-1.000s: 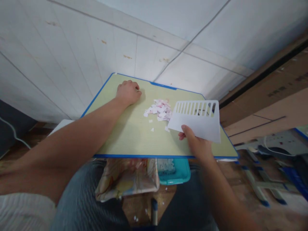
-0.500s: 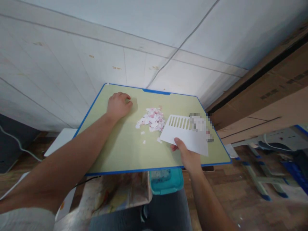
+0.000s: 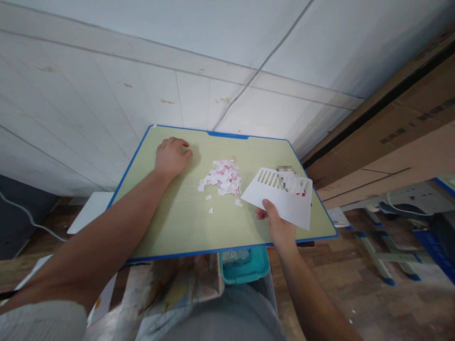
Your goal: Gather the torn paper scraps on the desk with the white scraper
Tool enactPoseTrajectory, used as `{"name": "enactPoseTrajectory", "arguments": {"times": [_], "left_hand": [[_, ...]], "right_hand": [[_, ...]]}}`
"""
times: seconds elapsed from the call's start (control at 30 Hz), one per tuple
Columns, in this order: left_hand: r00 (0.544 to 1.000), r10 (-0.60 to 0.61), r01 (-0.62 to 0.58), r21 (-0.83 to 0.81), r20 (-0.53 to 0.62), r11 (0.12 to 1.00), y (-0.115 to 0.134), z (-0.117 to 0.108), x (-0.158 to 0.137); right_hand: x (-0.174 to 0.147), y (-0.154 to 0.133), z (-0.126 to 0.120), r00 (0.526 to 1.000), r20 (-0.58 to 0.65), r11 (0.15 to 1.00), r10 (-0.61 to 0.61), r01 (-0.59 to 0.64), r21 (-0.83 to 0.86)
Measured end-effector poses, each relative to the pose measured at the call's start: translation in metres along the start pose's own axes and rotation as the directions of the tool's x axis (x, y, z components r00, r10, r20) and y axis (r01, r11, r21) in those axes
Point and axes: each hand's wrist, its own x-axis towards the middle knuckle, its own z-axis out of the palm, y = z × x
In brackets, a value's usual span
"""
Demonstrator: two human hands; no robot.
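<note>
Worktop [image 3: 177, 227]: blue-edged. Card [image 3: 277, 201]: slotted, long axis ten-to-four o'clock, clamped in right hand [image 3: 280, 228]. Scraps [image 3: 223, 177]: mid-worktop heap, ten o'clock from right hand, just beside card. Left hand [image 3: 171, 157]: curled, thumb apart, scraps at four o'clock.

A pale yellow-green, blue-edged table [image 3: 170, 227] carries a heap of white and pink paper scraps [image 3: 224, 177] near its middle. 3 loose pieces [image 3: 211, 210] lie just nearer. The left hand [image 3: 172, 156] rests toward the far left corner.
</note>
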Motion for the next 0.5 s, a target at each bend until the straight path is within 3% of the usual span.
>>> {"name": "enactPoseTrajectory", "arguments": {"times": [0.33, 0.5], "left_hand": [[1.000, 0.019, -0.019, 0.005, 0.023, 1.000, 0.001, 0.001, 0.001], [1.000, 0.007, -0.007, 0.006, 0.010, 1.000, 0.000, 0.002, 0.001]], "right_hand": [[-0.007, 0.004, -0.012, 0.999, -0.020, 0.985, -0.050, 0.046, -0.167], [-0.009, 0.001, -0.019, 0.998, 0.031, 0.989, -0.049, 0.053, -0.140]]}}
